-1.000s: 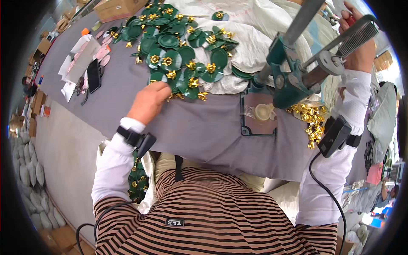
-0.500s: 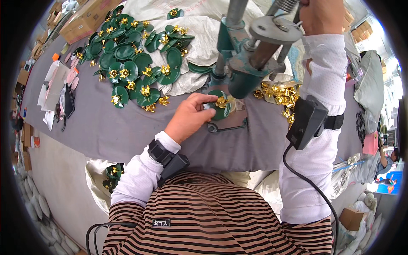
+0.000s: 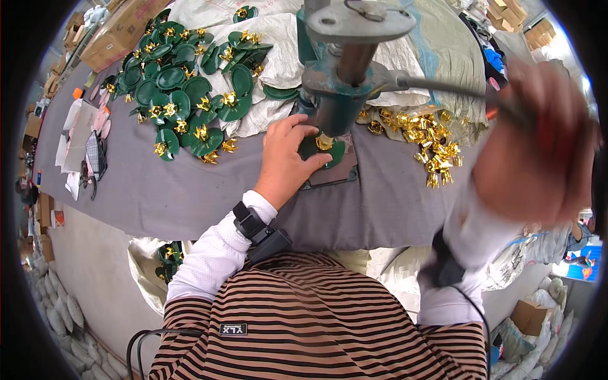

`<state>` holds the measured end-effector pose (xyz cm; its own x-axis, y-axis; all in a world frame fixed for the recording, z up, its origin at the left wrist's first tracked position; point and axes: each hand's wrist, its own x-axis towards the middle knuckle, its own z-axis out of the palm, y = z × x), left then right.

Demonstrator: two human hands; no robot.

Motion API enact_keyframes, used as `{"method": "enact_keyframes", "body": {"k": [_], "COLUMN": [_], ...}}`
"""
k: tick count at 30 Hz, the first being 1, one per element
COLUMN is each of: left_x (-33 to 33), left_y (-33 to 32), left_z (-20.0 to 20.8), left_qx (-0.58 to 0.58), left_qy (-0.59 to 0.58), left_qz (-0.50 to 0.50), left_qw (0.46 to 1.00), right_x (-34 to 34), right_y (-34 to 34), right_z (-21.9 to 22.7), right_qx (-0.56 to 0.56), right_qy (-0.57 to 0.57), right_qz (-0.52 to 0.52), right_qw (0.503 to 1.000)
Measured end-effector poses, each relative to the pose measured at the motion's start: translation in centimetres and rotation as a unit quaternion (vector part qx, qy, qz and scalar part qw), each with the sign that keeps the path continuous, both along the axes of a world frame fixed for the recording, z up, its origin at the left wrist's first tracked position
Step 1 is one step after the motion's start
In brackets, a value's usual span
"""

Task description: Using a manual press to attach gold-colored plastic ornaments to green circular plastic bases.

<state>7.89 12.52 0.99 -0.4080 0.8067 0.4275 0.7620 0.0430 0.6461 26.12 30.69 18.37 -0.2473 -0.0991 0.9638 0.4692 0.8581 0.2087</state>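
A green hand press [image 3: 342, 104] stands on the table in front of me, its ram low over the base plate. Beneath it lies a green plastic disc [image 3: 334, 154] bearing a gold flower-shaped cup [image 3: 323, 141], partly hidden by the ram. My left hand [image 3: 288, 155] pinches the disc's left side between thumb and fingers. Over on the right, my right hand [image 3: 535, 152] is closed round the end of the press lever [image 3: 443, 87] and smeared by motion. A pile of gold flower-shaped cups [image 3: 421, 136] lies right of the press.
Many green discs with gold cups [image 3: 183, 95] are heaped at the back left, partly on white woven sacks [image 3: 278, 54]. Papers [image 3: 77, 136] and a cardboard box [image 3: 123, 35] are at the left. Below the table edge, a sack [image 3: 145, 266] holds more discs.
My right hand has swung the lever from the top down to the right. The ram now sits lower over the gold cup. My left hand stays on the disc.
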Motion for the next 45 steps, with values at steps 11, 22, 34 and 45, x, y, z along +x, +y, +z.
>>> {"method": "enact_keyframes", "body": {"k": [11,22,34,45], "left_x": [-0.2,-4.7,-15.4,-0.6], "left_y": [0.8,-5.4,-9.2,-1.1], "left_z": [-0.6,-0.9,-0.5,1.3], "left_qx": [0.009,0.005,-0.056,-0.013], "left_qy": [-0.077,-0.131,0.055,-0.186], "left_qz": [0.004,0.019,0.176,-0.05], "left_qw": [0.997,0.991,0.981,0.981], "right_x": [6.1,-9.1,-10.4,-10.9], "right_y": [-10.0,4.2,2.9,-0.2], "right_z": [-4.7,7.0,6.7,7.4], "right_qx": [-0.376,-0.489,-0.479,-0.468], "right_qy": [-0.09,0.243,0.231,0.152], "right_qz": [0.441,0.505,0.492,0.511], "right_qw": [0.81,0.668,0.689,0.704]}}
